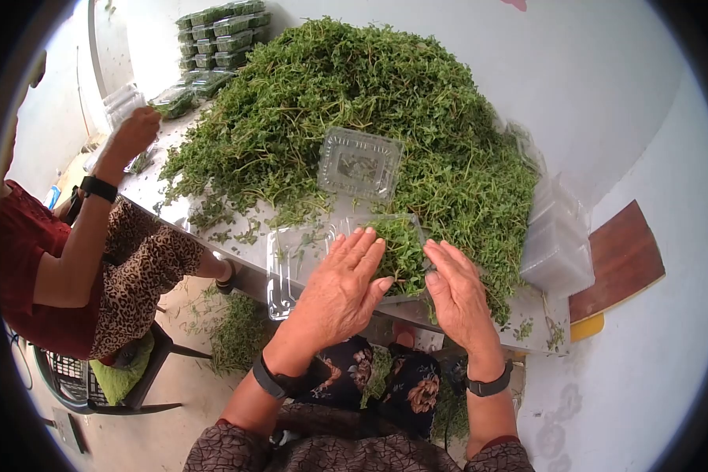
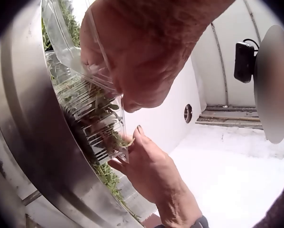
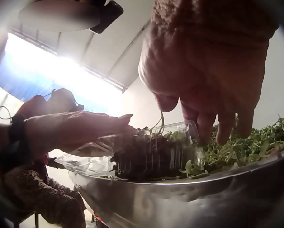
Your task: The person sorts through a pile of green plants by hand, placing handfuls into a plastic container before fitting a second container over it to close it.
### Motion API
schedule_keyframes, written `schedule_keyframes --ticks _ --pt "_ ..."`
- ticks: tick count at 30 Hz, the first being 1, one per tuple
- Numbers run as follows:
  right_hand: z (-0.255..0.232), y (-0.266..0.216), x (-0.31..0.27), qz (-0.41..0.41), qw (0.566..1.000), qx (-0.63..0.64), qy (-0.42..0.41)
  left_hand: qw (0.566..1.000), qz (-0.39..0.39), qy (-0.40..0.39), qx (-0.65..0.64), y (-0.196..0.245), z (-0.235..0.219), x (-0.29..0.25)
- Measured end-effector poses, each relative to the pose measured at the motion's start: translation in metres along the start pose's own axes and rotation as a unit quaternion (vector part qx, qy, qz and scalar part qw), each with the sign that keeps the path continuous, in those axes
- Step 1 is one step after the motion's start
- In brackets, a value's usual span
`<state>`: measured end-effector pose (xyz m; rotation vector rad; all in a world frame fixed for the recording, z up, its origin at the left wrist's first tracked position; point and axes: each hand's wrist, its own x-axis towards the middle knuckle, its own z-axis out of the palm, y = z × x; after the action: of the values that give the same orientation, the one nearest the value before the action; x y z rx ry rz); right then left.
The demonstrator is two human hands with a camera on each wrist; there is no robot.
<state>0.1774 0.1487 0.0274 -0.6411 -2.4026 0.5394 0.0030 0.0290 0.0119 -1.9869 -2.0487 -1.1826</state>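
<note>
A clear plastic box full of green stems and leaves (image 1: 401, 256) stands at the table's front edge, its lid (image 1: 285, 263) folded out to the left. My left hand (image 1: 342, 295) lies over the box's left side with straight fingers, the tips at the greens. At the right side my right hand (image 1: 462, 303) rests its extended fingers against the box wall. In the left wrist view the ribbed box (image 2: 97, 123) sits between both hands. The right wrist view shows a stem (image 3: 161, 122) sticking up out of the box beside my right hand (image 3: 208, 66).
A big heap of greens (image 1: 354, 86) covers the table, with an empty clear box (image 1: 360, 164) on it. Stacked empty boxes (image 1: 557, 236) stand right, beside a brown board (image 1: 617, 259). Filled boxes (image 1: 224, 35) are piled at back left. Another person (image 1: 63, 275) sits at left.
</note>
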Motion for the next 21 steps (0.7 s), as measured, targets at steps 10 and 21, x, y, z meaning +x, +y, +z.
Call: schedule_keyframes --ticks 10,21 --pt "0.004 -0.014 0.014 -0.104 0.983 -0.149 -0.015 0.996 0.034 -0.015 0.078 0.004 0.008 0.006" --pt "0.017 -0.005 0.016 -0.093 0.990 -0.103 -0.034 0.998 0.013 -0.033 0.049 0.002 0.011 0.006"
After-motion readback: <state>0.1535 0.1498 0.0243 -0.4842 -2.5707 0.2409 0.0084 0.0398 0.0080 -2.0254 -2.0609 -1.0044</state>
